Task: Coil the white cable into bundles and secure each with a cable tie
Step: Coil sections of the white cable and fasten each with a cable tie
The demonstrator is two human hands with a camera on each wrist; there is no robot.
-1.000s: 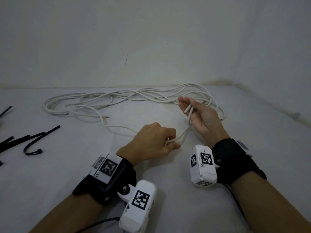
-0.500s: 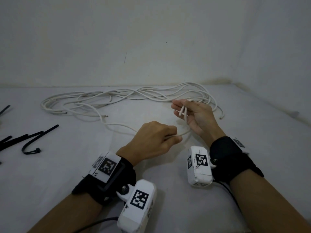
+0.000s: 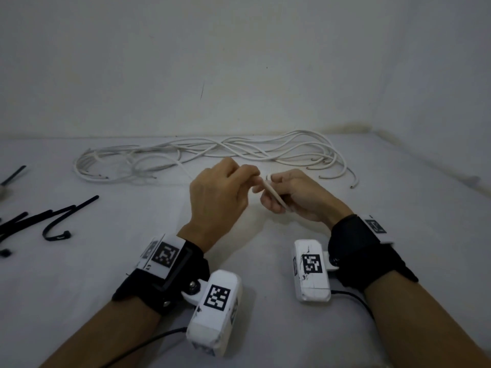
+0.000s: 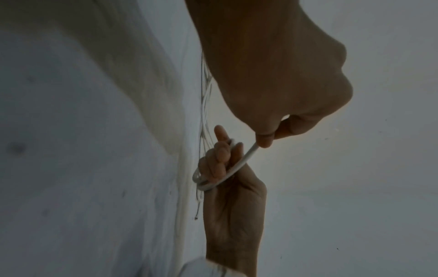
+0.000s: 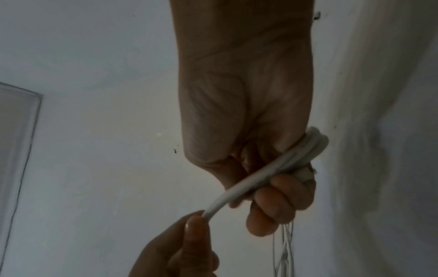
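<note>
A short white cable (image 3: 275,193) is wound in small loops around the fingers of my right hand (image 3: 295,197), which curls round it. In the right wrist view the loops (image 5: 305,150) wrap the hand (image 5: 260,168). My left hand (image 3: 220,197) pinches the free end of this cable (image 4: 249,155) between thumb and finger, just left of the right hand. Several more loose white cables (image 3: 212,155) lie tangled along the back of the white table (image 3: 265,261). Black cable ties (image 3: 55,219) lie at the left.
A white wall (image 3: 239,62) rises right behind the cable pile, and a side wall closes the right. A hooked black tie (image 3: 57,235) lies nearest the left arm. Each wrist carries a white camera box (image 3: 215,312) with a trailing black lead.
The left hand rose from the table toward the right hand, bringing the cable's end up. The right hand's fingers curled, and the cable now wraps them in loops.
</note>
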